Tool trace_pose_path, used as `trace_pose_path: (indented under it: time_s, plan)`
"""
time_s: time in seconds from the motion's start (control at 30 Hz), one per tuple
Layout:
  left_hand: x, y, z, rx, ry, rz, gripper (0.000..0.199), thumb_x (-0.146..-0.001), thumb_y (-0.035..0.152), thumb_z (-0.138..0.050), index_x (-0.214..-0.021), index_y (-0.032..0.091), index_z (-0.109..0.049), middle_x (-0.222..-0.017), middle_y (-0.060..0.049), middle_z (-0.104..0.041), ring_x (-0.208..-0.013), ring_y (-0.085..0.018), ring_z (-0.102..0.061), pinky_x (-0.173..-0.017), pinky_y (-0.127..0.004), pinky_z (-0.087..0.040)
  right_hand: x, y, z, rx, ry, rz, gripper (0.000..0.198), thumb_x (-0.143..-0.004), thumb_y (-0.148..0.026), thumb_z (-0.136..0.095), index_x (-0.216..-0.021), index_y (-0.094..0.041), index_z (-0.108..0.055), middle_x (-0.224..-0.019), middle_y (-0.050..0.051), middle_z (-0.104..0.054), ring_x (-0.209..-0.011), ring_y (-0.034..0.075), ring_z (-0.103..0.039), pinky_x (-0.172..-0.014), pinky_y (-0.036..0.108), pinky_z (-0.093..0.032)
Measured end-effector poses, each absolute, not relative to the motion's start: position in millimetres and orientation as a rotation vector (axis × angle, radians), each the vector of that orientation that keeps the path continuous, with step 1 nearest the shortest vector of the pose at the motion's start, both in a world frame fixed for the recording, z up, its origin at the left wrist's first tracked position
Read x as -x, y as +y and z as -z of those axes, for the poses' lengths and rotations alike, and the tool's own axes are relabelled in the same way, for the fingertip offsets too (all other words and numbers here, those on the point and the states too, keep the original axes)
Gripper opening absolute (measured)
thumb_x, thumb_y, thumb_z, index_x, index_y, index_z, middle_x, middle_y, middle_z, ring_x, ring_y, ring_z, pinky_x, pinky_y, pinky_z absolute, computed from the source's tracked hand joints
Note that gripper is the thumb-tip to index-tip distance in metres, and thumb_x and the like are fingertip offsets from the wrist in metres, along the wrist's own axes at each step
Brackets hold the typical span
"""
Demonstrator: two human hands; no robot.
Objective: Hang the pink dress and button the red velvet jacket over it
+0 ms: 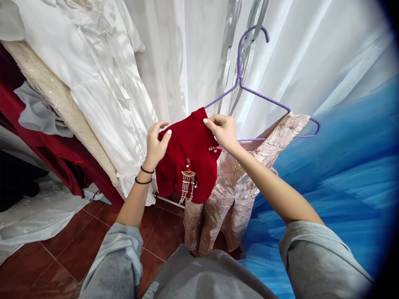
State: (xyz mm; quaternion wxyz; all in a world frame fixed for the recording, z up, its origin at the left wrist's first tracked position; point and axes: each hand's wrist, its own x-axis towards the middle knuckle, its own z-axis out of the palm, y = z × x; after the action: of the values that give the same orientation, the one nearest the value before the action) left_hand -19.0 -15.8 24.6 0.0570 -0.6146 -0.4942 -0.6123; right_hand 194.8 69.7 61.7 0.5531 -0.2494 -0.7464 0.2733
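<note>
A short red velvet garment (pixel 190 145) hangs over the left side of a purple hanger (pixel 264 97), in front of a pink brocade dress (pixel 237 170). A beaded tassel ornament (pixel 188 176) dangles on its front, and a smaller ornament (pixel 213 149) sits near its right edge. My right hand (pixel 222 128) pinches the red cloth near the top between thumb and fingers. At the garment's left edge, my left hand (pixel 156 145) has its thumb and fingers apart, close to or touching the cloth; exact contact is unclear.
White dresses (pixel 102 95), a beige sequined garment (pixel 59 99) and dark red cloth (pixel 59 153) hang on the left. Blue tulle (pixel 327 187) fills the right side. Behind are white curtains (pixel 199 50) and metal uprights (pixel 229 50). Red tiles (pixel 71 249) cover the floor.
</note>
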Motion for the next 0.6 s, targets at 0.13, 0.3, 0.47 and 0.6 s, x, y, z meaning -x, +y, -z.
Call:
trace_pose_path:
  time_s: [0.13,0.3,0.47,0.6]
  plan:
    - [-22,7,-71,2.132,-1.539,1.562,0.028,-0.096,0.041,-0.049,-0.085,0.018,-0.061,-0.084,-0.004,-0.065,-0.089,-0.02,-0.062,-0.088,-0.034,-0.047,-185,67,-60,0.629,-1.816,-0.61,0.029,-0.086,-0.033,-0.063,-0.063,-0.016,-0.059,-0.059,0.0,-0.056,-0.057,0.01,-0.045,-0.059,0.026,-0.037]
    - [-44,30,-102,2.265,-1.673,1.465,0.044,-0.099,0.033,-0.045,-0.06,0.021,-0.03,-0.058,0.001,-0.033,-0.061,-0.014,-0.044,-0.07,-0.032,-0.039,-256,43,-89,0.628,-1.853,-0.146,0.018,-0.089,-0.018,-0.058,-0.096,-0.015,-0.074,-0.097,0.008,-0.075,-0.085,0.016,-0.068,-0.084,0.031,-0.049]
    - [-46,29,-111,2.47,-1.757,1.585,0.045,-0.095,0.045,-0.049,-0.062,0.021,-0.031,-0.06,0.002,-0.028,-0.057,-0.012,-0.036,-0.058,-0.028,-0.031,-391,72,-92,0.729,-1.266,0.074,0.023,-0.084,-0.02,-0.055,-0.096,-0.013,-0.074,-0.084,0.009,-0.071,-0.077,0.018,-0.069,-0.071,0.033,-0.049]
    - [-52,31,-106,2.384,-1.726,1.561,0.027,-0.077,0.026,-0.065,-0.065,0.019,-0.042,-0.063,0.001,-0.039,-0.065,-0.014,-0.044,-0.06,-0.027,-0.035,-406,114,-40,0.949,-1.508,-0.506,0.017,-0.082,-0.023,-0.055,-0.087,-0.012,-0.067,-0.083,0.013,-0.069,-0.076,0.019,-0.063,-0.075,0.038,-0.05]
